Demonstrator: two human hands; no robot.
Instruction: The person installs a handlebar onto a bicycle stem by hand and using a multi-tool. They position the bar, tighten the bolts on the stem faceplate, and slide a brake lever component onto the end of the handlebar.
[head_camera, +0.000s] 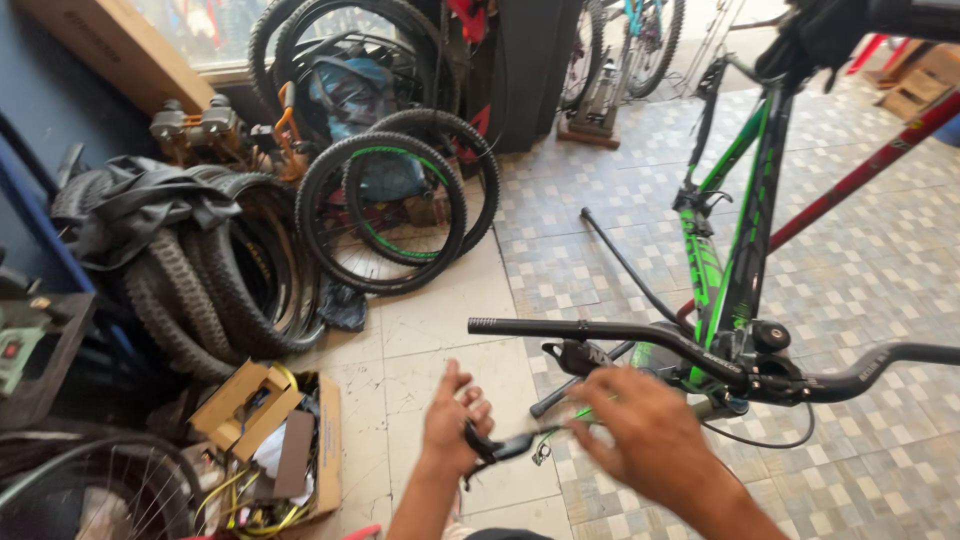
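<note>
The left hand (455, 425) is closed around a small black brake lever (500, 447), which sits just below the handlebar (620, 332) of the green and black bicycle (735, 250). The lever's long axis runs roughly parallel to the handlebar, pointing from the left hand toward the right hand (635, 435). A thin cable (555, 432) trails from the lever's far end toward the handlebar stem.

The right hand is spread fairly wide, fingers loosely extended, and holds nothing that can be made out; it is blurred, so whether its fingertips touch the cable or the lever cannot be told. It lies nearer the handlebar than the left hand does, just beneath the bar's middle section.

Away from the handlebar, on the lever's side, a cardboard box (265, 440) of odds and ends rests on the tiled floor (600, 230), and beyond it tyres (210, 280) and wheels (385, 215) lean together. The handlebar's right end is cut off by the picture edge.
</note>
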